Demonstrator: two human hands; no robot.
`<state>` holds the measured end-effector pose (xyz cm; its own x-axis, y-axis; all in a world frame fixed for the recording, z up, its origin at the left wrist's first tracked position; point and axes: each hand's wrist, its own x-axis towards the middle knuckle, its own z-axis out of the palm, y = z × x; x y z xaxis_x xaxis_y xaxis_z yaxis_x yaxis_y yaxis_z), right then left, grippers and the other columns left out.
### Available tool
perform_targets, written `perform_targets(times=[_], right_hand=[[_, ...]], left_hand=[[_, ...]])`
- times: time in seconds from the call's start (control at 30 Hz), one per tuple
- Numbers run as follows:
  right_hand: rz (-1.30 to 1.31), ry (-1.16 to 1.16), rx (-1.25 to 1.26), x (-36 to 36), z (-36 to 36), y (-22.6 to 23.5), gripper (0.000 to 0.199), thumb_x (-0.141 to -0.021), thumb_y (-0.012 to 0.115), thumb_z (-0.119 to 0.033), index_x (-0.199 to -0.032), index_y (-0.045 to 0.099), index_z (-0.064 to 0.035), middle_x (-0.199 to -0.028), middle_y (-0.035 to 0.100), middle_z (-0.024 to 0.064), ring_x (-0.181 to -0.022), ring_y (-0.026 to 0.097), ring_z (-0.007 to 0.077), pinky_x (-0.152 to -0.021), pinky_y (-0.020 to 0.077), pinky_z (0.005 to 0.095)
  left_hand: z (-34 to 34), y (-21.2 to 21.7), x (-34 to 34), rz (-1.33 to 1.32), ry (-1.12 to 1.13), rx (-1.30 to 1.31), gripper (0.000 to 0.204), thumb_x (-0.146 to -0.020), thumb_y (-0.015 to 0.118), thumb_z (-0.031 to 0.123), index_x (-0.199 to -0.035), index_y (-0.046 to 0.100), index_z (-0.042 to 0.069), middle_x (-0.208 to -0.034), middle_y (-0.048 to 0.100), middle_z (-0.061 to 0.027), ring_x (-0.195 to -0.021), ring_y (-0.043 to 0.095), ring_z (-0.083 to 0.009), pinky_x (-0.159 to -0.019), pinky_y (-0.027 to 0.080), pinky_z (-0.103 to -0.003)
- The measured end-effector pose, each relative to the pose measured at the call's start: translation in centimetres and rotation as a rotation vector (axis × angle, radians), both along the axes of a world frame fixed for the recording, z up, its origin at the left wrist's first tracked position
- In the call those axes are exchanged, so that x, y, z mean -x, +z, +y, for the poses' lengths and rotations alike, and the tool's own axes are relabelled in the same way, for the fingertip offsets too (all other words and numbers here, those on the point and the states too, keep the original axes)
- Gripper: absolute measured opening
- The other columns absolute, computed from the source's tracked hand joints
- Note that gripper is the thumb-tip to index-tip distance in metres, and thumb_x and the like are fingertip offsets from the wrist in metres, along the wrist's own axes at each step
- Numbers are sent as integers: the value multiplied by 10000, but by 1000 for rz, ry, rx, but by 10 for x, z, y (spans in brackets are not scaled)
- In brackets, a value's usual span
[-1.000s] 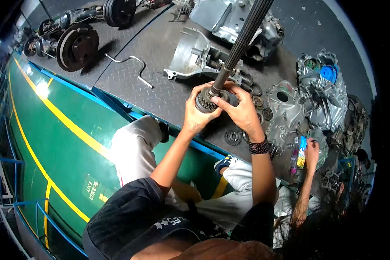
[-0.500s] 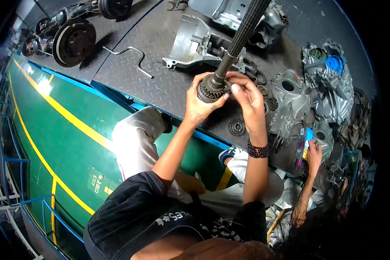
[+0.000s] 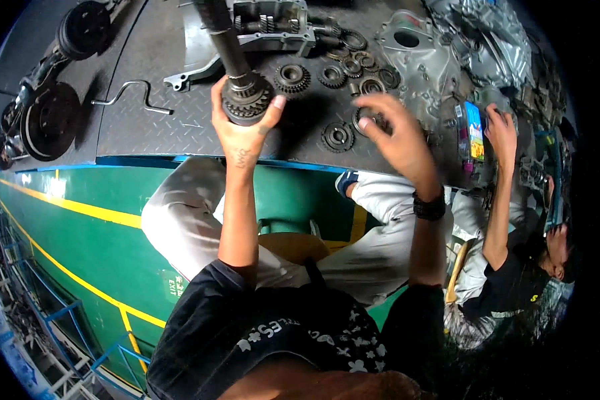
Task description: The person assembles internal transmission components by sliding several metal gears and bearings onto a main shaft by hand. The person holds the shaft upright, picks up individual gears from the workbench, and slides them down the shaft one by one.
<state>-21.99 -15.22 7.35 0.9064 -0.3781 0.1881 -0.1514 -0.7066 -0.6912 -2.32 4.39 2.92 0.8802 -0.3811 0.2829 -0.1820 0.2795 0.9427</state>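
My left hand is wrapped round the geared lower end of a long splined transmission shaft, held tilted above the metal-topped bench. My right hand is off the shaft. Its thumb and fingers are apart over a dark gear ring, partly hidden; no contact can be made out. Beside that ring lies a flat toothed gear. Farther back, a larger gear sits near the shaft, with a smaller gear to its right. Several metal rings are grouped behind my right hand.
An opened silver gearbox housing with gears inside stands behind the shaft. A bent metal rod and an axle with round drums lie left. Right are grey castings and a co-worker's hand beside a bright-screened phone.
My right hand has let go of the shaft's gear end and moved right, over the loose gears. My left hand still holds the shaft. The whole view has turned and shifted.
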Motion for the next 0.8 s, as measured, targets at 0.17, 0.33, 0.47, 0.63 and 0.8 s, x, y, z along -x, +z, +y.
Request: perform_targets(times=[0.17,0.33,0.47,0.63,0.8], right_hand=[[152,75,441,10,34,-66,595,-911,732,-317,-1422,550,-74,-1395,538,122,-1176,554,307,-1004,449,450],[132,46,487,-10,35,-82,604,-925,713,-369,-1408,550,-46,-1338,545,145,-1188,532,314,-994,454,447],[146,111,554,-16,32,-57,606,-939,693,-413,-1411,552,-61,-1325,556,143,-1177,539,321,-984,442,454],[54,12,486,-59,-13,-37,367,-1020,601,-307,-1273,645,-44,-1233,614,146,-1145,612,329,-949,489,456],[153,227,163,-90,-13,-28,408,-943,704,-285,-1266,638,-45,-1220,630,164,-1071,670,372,-930,556,466]], left_hand=[[-2,9,4,18,-12,19,688,-758,868,32,-1348,516,46,-1168,689,-87,-961,654,-128,-836,547,-273],[1,6,0,45,-33,66,721,-699,922,58,-1301,526,21,-1099,694,-65,-970,662,-135,-914,536,-306],[1,9,1,-16,-3,-20,748,-690,933,93,-1309,519,24,-1128,689,-82,-1015,665,-153,-950,526,-317],[-1,8,1,-17,1,-58,761,-705,879,113,-1364,506,36,-1197,676,-115,-1048,637,-175,-977,503,-338],[7,5,-5,41,-24,-13,788,-680,943,104,-1331,505,33,-1137,681,-90,-1040,663,-166,-963,527,-330]])
